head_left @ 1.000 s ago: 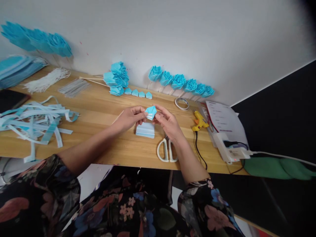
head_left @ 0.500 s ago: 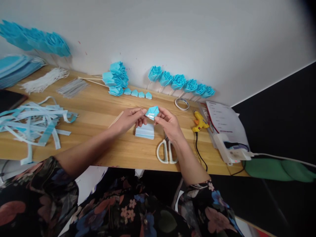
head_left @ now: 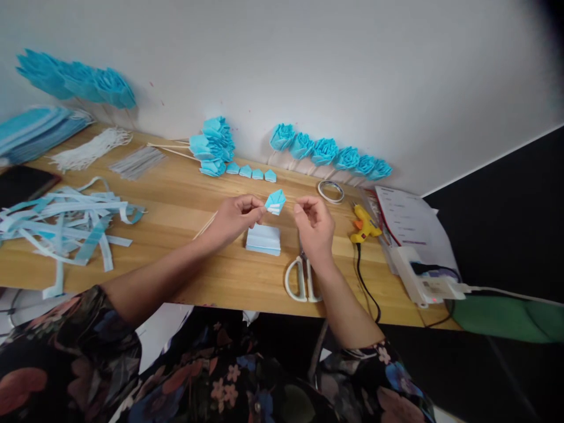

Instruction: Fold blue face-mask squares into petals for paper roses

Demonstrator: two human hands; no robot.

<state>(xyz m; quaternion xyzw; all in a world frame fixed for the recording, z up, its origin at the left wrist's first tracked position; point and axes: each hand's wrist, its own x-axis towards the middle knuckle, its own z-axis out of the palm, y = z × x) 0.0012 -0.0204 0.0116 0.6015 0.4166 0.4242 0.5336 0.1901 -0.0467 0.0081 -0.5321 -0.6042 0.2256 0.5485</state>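
Observation:
My left hand (head_left: 235,216) pinches a small folded blue petal piece (head_left: 275,201) above the wooden table (head_left: 176,194). My right hand (head_left: 314,222) hovers just right of that piece, apart from it, fingers curled in with nothing visible in them. Below the hands lies a small stack of blue cut pieces (head_left: 263,239). A thin wooden skewer (head_left: 205,225) lies under my left wrist. White-handled scissors (head_left: 301,279) rest near the table's front edge, beneath my right wrist.
Finished blue roses (head_left: 326,151) line the wall, beside a bundle on sticks (head_left: 214,147) and small folded petals (head_left: 251,171). Cut strips (head_left: 66,217) lie left. A tape ring (head_left: 331,191), yellow glue gun (head_left: 363,223), papers (head_left: 409,220) and power strip (head_left: 420,282) sit right.
My right hand has let go of the folded petal and drawn back to the right. The left hand alone now holds it, slightly higher.

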